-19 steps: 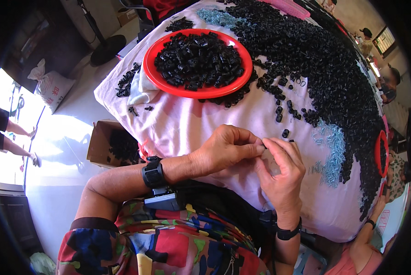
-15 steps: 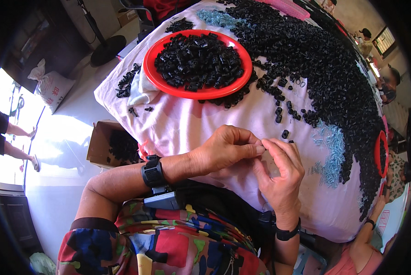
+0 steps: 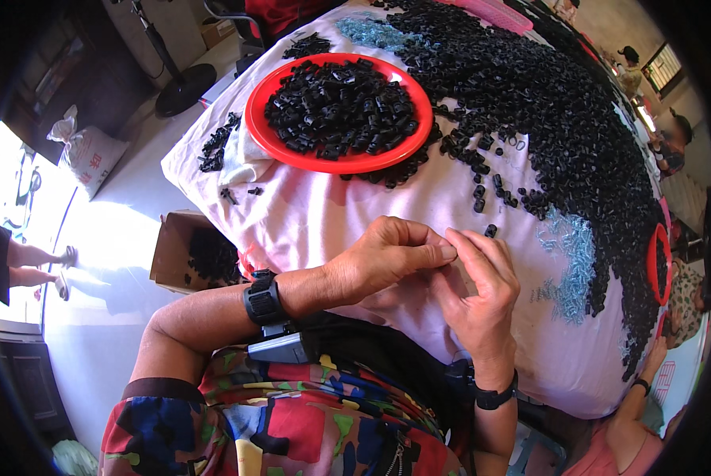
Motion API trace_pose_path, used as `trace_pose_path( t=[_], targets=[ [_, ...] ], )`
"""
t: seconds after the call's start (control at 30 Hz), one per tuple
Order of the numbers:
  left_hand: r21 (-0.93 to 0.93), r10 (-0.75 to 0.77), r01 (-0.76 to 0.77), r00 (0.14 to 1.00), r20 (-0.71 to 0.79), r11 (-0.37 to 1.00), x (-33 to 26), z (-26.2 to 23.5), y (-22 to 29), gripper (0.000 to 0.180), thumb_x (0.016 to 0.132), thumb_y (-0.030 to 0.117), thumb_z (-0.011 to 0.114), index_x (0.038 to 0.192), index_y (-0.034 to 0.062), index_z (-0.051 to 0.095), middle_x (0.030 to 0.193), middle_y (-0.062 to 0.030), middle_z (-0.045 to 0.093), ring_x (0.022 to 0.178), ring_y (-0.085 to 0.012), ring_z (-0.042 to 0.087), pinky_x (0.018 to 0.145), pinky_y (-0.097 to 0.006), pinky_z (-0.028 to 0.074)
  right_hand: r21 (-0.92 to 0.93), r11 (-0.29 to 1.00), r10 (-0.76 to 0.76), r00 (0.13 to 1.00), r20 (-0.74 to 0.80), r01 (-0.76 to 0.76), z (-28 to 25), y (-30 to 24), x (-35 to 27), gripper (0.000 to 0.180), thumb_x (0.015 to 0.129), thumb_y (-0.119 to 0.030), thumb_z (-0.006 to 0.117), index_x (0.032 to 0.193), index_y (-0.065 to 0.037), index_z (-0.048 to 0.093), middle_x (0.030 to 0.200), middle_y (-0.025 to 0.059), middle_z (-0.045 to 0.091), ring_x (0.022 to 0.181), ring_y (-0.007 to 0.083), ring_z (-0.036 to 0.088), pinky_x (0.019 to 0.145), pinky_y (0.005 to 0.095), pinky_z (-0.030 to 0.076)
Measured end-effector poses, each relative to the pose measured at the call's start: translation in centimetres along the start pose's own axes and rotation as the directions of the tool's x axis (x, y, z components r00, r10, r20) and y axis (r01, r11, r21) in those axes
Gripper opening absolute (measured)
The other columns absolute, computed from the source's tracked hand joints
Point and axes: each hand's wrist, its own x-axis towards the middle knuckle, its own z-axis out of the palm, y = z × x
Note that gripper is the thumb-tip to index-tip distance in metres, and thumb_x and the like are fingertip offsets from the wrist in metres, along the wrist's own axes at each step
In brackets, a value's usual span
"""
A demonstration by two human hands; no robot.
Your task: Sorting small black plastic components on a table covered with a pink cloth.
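Observation:
Both hands meet over the near edge of the cloth-covered table. My left hand is closed in a pinch, thumb against the forefinger. Touching or nearly touching its fingertips is my right hand, its fingers bent and closed toward the same spot. Whatever lies between the fingertips is hidden or too small to name. Just beyond the right hand sits a single small black plastic part. To its right lies a pile of small pale blue springs.
A red oval basin of black parts stands at the back left. Black plastic parts heap across the far and right side. A cardboard box is left of the table. Another person's arm reaches in at lower right.
My right hand has shifted slightly up and left, its fingers drawn closer to the left fingertips. The left hand has barely moved. At far left, a person's legs have changed position.

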Motion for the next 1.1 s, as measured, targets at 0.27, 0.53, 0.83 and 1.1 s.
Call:
trace_pose_path(
  t=[0.27,0.53,0.83,1.1],
  targets=[
    [0.087,0.009,-0.009,1.000,0.004,0.996,-0.1,0.0,0.2,0.041,0.106,0.037,0.060,0.118,0.0002,0.072,0.096,-0.0043,0.073,0.085,-0.0087,0.068,0.076,-0.025,0.056,-0.054,0.998,-0.044,0.999,0.009,0.044,-0.4,1.0,-0.3,0.047,0.075,0.001,0.079,0.121,0.003,0.068,0.111,0.0165,0.070,0.095,0.0342,0.066,0.081,0.0420,0.055],
    [0.207,-0.097,0.091,0.995,0.016,0.974,-0.4,0.0,0.9,0.040,0.108,0.038,0.057,0.122,0.0033,0.071,0.097,-0.0041,0.074,0.079,-0.0085,0.069,0.066,-0.024,0.057,-0.089,0.988,-0.125,0.992,0.012,0.125,-0.5,1.2,-0.2,0.039,0.078,0.000,0.078,0.115,0.004,0.067,0.106,0.0163,0.069,0.088,0.0329,0.065,0.076,0.0407,0.054],
    [0.027,0.006,-0.009,0.995,0.100,1.000,-0.3,0.0,0.3,0.036,0.106,0.030,0.060,0.117,-0.0031,0.071,0.096,-0.0072,0.074,0.086,-0.0127,0.070,0.081,-0.029,0.058,-0.068,0.983,-0.173,0.985,-0.006,0.172,-0.4,0.8,-0.2,0.036,0.081,-0.003,0.077,0.116,0.003,0.068,0.105,0.0153,0.070,0.087,0.0321,0.066,0.076,0.0397,0.054],
    [-0.074,-0.007,0.020,0.985,0.171,0.997,-0.4,0.0,1.1,0.029,0.101,0.028,0.070,0.113,0.0015,0.072,0.091,-0.0005,0.072,0.075,-0.0038,0.062,0.065,-0.021,0.048,-0.019,0.989,-0.148,0.988,-0.050,0.148,-0.4,0.4,-0.2,0.049,0.075,-0.004,0.081,0.123,0.001,0.070,0.113,0.0151,0.070,0.096,0.0327,0.066,0.083,0.0412,0.055]
  ],
)
